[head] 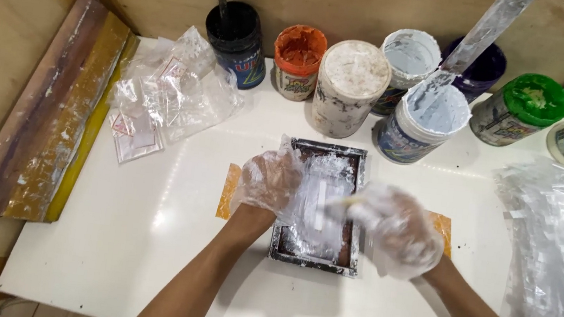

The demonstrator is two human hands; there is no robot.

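Observation:
A small dark-framed printing screen [329, 150] smeared with white ink lies on the white table [146, 235]. My left hand [269, 182], in a clear plastic glove, presses down on the frame's left side. My right hand [398, 228], also gloved and blurred by motion, grips a small squeegee [333, 203] over the screen's middle. Orange tape strips [227, 191] stick out from under the frame on both sides.
Several ink jars stand along the back: black [235, 40], orange [298, 58], white-lidded [351, 81], an open white one with a stick [428, 122], green-lidded [525, 108]. Clear plastic bags lie at back left [169, 89] and right [562, 247]. A large wooden squeegee [54, 111] rests at left.

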